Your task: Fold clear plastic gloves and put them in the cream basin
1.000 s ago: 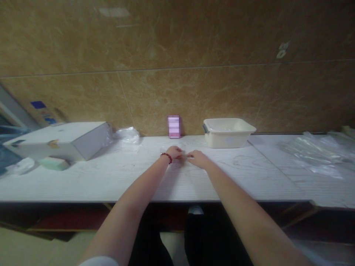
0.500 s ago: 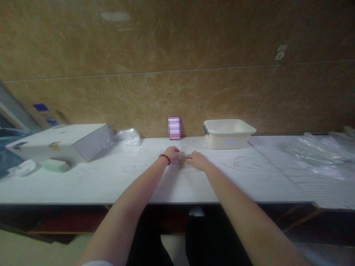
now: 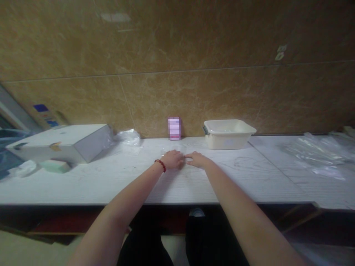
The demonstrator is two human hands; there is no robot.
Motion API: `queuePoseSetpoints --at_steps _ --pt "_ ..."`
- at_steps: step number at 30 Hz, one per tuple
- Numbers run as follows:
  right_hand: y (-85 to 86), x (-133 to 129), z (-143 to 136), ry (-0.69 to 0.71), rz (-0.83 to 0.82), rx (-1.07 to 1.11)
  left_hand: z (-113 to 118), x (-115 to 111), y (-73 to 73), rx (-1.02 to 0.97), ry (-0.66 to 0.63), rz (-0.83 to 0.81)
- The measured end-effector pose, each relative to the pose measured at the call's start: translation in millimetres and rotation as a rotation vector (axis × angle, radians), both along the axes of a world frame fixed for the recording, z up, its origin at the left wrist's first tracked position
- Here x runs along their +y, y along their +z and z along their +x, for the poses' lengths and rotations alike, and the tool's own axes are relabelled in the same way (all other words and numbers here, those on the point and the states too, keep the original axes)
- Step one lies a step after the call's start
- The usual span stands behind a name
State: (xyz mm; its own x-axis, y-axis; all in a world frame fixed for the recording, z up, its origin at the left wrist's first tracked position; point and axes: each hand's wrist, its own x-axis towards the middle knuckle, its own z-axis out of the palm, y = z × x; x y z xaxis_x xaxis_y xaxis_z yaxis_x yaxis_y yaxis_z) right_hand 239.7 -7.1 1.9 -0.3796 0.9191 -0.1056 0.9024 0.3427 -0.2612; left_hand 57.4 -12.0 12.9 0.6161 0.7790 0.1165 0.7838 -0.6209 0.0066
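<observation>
My left hand (image 3: 173, 159), with a red bead bracelet at the wrist, rests palm down over the white tabletop (image 3: 111, 184). Beneath its fingers lies part of a thin clear plastic piece (image 3: 163, 151), too faint to make out well. My right hand (image 3: 197, 160) is just to the right, its index finger stretched out toward the fingertips of my left hand and the other fingers partly bent. Whether either hand grips the clear plastic cannot be seen. Behind the hands a phone (image 3: 174, 128) stands upright against the wall.
A cream bin (image 3: 229, 142) stands right of the phone. At the left are a white box (image 3: 61, 136), crumpled clear plastic (image 3: 129, 137), a green sponge-like block (image 3: 56, 166) and a white crumpled item (image 3: 25, 168). Clear plastic bags (image 3: 318, 149) lie at the right.
My left hand has turned palm down and its wrist has shifted slightly left and nearer to me. My right hand has barely moved.
</observation>
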Motion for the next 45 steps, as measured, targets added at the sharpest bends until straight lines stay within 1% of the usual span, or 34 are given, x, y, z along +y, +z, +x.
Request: queuePoseSetpoints --at_steps 1,2,5,8,11,16,20,22,24,27,29,33,36,41,43,45 --pt "0.4 -0.4 0.2 0.001 -0.001 0.004 -0.5 -3.7 -3.0 0.035 -0.061 0.020" --pt "0.8 -0.8 0.5 0.002 -0.002 0.008 -1.6 -6.7 -5.9 0.061 -0.095 0.032" --pt "1.5 -1.0 1.4 0.011 -0.008 0.020 -7.0 -11.0 -12.6 0.088 -0.082 0.006" --pt "0.5 1.1 2.9 0.032 -0.022 0.036 -12.3 -10.6 -14.8 0.086 -0.047 -0.043" --pt "-1.9 3.9 5.0 0.045 -0.024 0.057 -15.7 -9.5 -14.5 0.082 -0.025 -0.059" --pt "-5.6 6.2 8.4 0.077 -0.016 0.085 -18.8 -11.2 -10.2 0.077 -0.066 -0.043" --pt "-7.4 6.5 10.4 0.096 -0.003 0.100 -17.8 -12.6 -6.0 0.088 -0.063 -0.040" --pt "-8.3 6.4 10.4 0.096 0.006 0.110 -15.6 -12.3 -6.0 0.089 -0.042 -0.024" --pt "-8.8 5.8 9.3 0.089 0.016 0.144 -12.6 -11.8 -8.1 0.093 0.005 -0.005" --pt "-7.4 2.9 6.0 0.044 0.024 0.209 -8.3 -10.7 -14.1 0.100 0.086 -0.008" --pt "-5.2 -0.5 3.5 0.005 0.026 0.208 -6.7 -9.6 -18.8 0.105 0.116 -0.039" --pt "-0.1 -6.3 1.1 -0.013 0.032 0.129 -7.9 -7.5 -25.5 0.114 0.135 -0.120" --pt "2.3 -6.6 1.5 -0.004 0.018 0.109 -11.2 -7.9 -27.2 0.101 0.135 -0.141" --pt "3.5 -5.5 1.0 -0.015 0.001 0.106 -11.5 -8.3 -24.2 0.115 0.132 -0.168" --pt "2.6 -6.8 -0.1 -0.032 0.007 0.103 -11.4 -7.1 -18.6 0.118 0.119 -0.180" --pt "0.6 -8.3 -0.4 -0.051 0.038 0.102 -15.2 -7.6 -9.6 0.085 0.115 -0.179"
